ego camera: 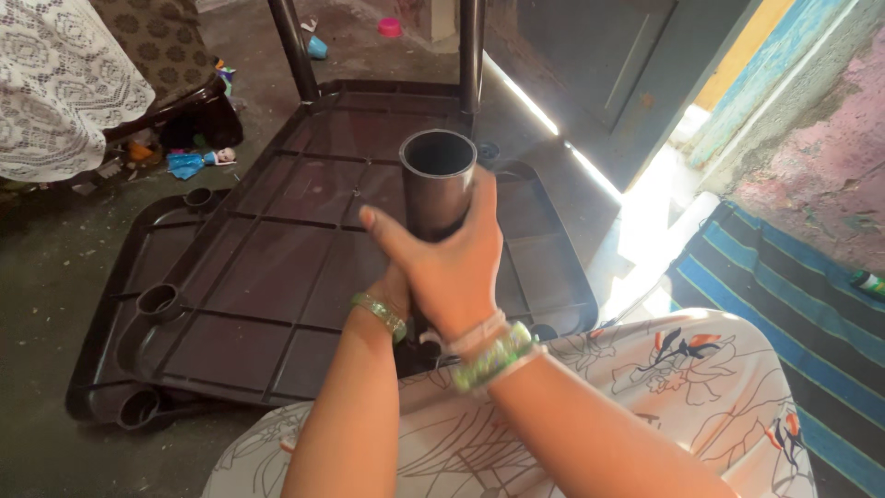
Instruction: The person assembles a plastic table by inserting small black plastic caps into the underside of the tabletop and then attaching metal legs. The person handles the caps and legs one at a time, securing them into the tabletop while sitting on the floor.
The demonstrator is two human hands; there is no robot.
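Observation:
A dark plastic tube leg (436, 175) stands upright with its hollow end facing me. My right hand (452, 263) is wrapped around it just below the rim, thumb stretched to the left. My left hand (396, 293) grips the same leg lower down, mostly hidden behind the right hand. Both wrists wear green and pale bangles. Beneath the leg lies an upturned dark plastic table top (277, 277) on the floor, its ribbed underside up, with round sockets (159, 302) along its left edge.
Two fitted legs (297, 51) rise from the table's far corners. A lace-covered chair (64, 83) and small toys (194, 161) lie at the left. A door (599, 74) stands at the right, beside a striped cloth (784, 304). My floral-patterned lap (645, 397) fills the foreground.

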